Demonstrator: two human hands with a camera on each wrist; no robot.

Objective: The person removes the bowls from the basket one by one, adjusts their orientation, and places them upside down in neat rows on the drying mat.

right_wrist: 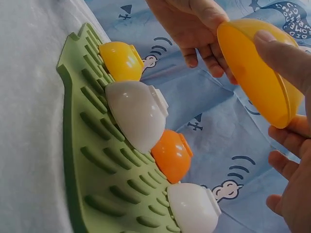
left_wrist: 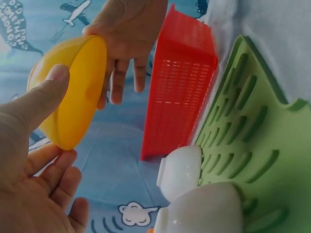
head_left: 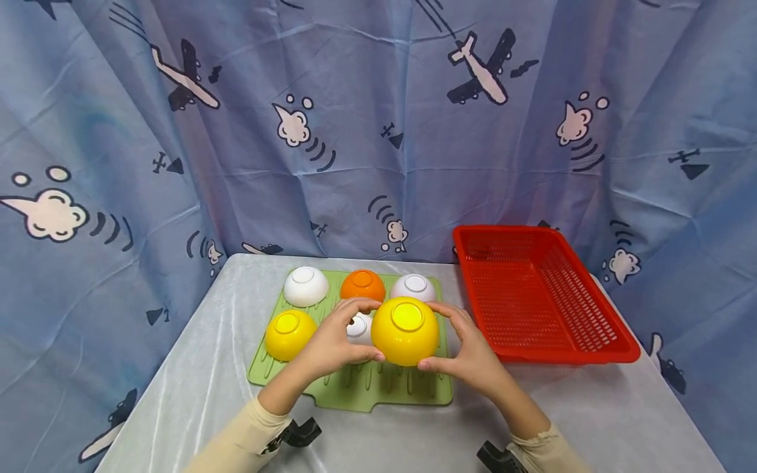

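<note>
An upside-down yellow bowl [head_left: 405, 332] is held up over the green drying mat [head_left: 378, 387] between both hands. My left hand [head_left: 334, 338] pinches its rim with thumb and fingers on the left side. On the right side, my right hand [head_left: 473, 351] grips it the same way. In the left wrist view the held bowl [left_wrist: 80, 92] hangs well clear of the mat, its open side toward the mat. Behind the left hand, a white bowl [head_left: 358, 328] stands face down on the mat, partly hidden.
Also face down on the mat are a yellow bowl [head_left: 290, 336], a white bowl [head_left: 305, 287], an orange bowl [head_left: 363, 286] and another white bowl [head_left: 413, 286]. At the right stands a red plastic basket [head_left: 535, 358]. A patterned blue curtain [head_left: 355, 131] hangs behind the table [head_left: 201, 368].
</note>
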